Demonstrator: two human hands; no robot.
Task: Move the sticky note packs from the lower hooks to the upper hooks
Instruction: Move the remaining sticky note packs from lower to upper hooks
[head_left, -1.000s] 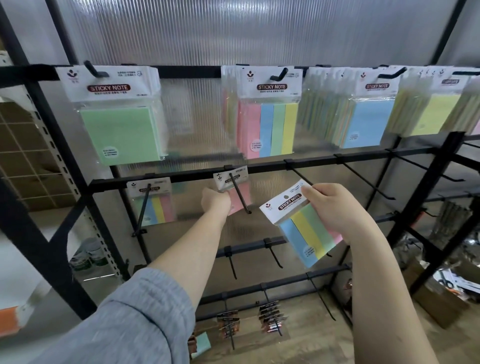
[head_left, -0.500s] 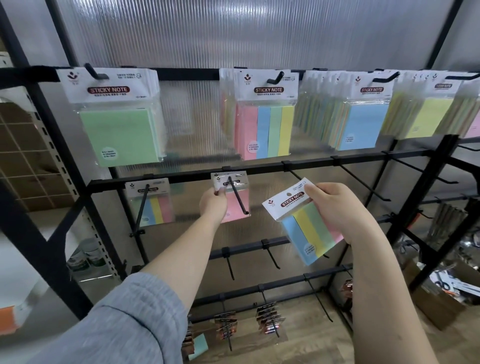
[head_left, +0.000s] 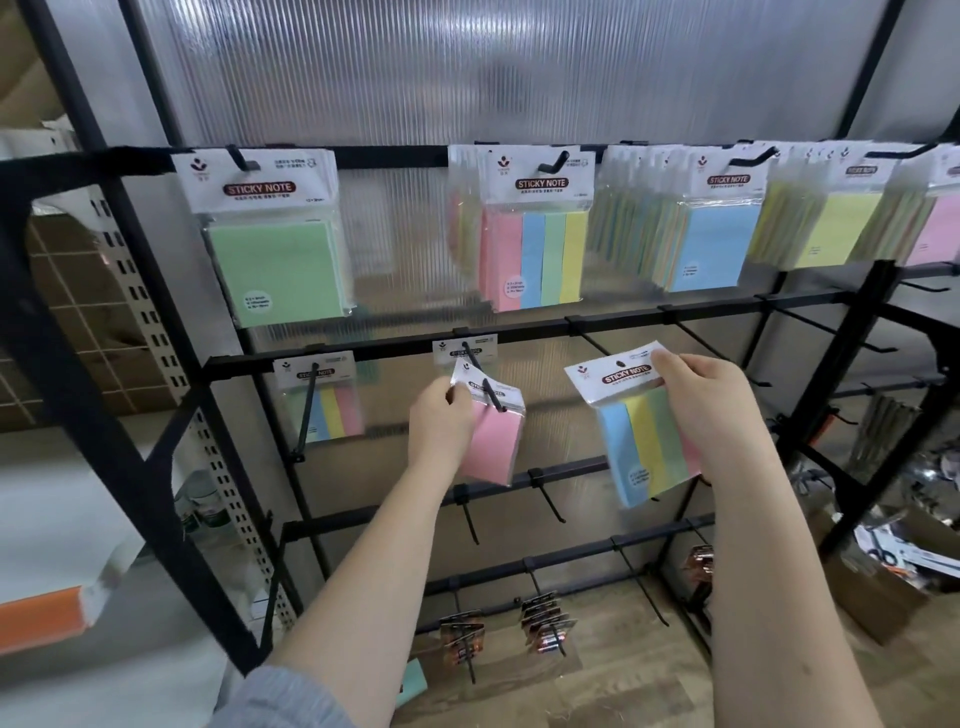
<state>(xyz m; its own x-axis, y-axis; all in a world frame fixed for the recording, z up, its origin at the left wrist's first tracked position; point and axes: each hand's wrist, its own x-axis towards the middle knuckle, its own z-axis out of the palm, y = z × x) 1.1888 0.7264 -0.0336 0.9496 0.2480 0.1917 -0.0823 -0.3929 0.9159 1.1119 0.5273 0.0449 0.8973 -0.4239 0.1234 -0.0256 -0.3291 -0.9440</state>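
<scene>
Left hand (head_left: 441, 421): fingers pinch the header card of the pink pack (head_left: 491, 441), at its left edge.
Pink pack: threaded on the lower hook (head_left: 483, 379), close to the hook's upturned tip, tilted with its header toward the upper left; another pack's header (head_left: 465, 349) hangs behind it at the root of the same hook.
Right hand (head_left: 711, 395): fingers and thumb grip the top right corner of the striped pack (head_left: 644, 447), which is free of any hook and held in the air below the middle bar (head_left: 623, 319).
Striped pack: long axis slanted, header up and to the left, body hanging down toward the right.
Key relation: the lower hook runs out from the bar toward the person and slightly down, ending in a raised tip; the pink pack's hole sits just short of that tip, so it probably has to come toward the person and lift a little to clear.
Nearer hand: the left is on the pink pack already; the right is well apart from it and occupied.
Upper hooks: the striped upper stack (head_left: 535, 244) hangs above and between the two hands; a pink stack (head_left: 935, 228) hangs at the far right, nearer the right hand.
Remaining: a striped pack on the left lower hook (head_left: 324, 400) is untouched.
</scene>
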